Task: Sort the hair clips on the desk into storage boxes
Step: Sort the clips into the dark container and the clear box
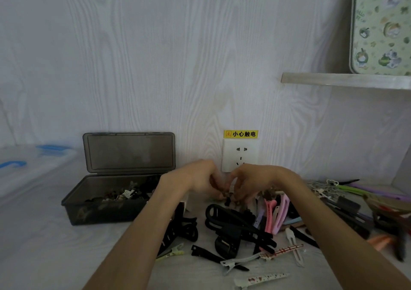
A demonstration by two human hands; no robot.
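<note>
A pile of hair clips (244, 229) covers the desk in front of me: black claw clips, pink and lilac ones (278, 214), flat metal clips. My left hand (195, 178) and my right hand (251, 180) meet at the far edge of the pile. Both pinch a small dark clip (228, 197) between their fingertips. A smoky grey storage box (106, 200) stands open to the left, its lid up against the wall, with several small clips inside.
A wall socket (240, 154) with a yellow warning label sits just behind my hands. More clips and thin hair bands (347, 198) spread to the right. A clear box with blue handles (33, 163) lies far left. A shelf (344, 80) juts out upper right.
</note>
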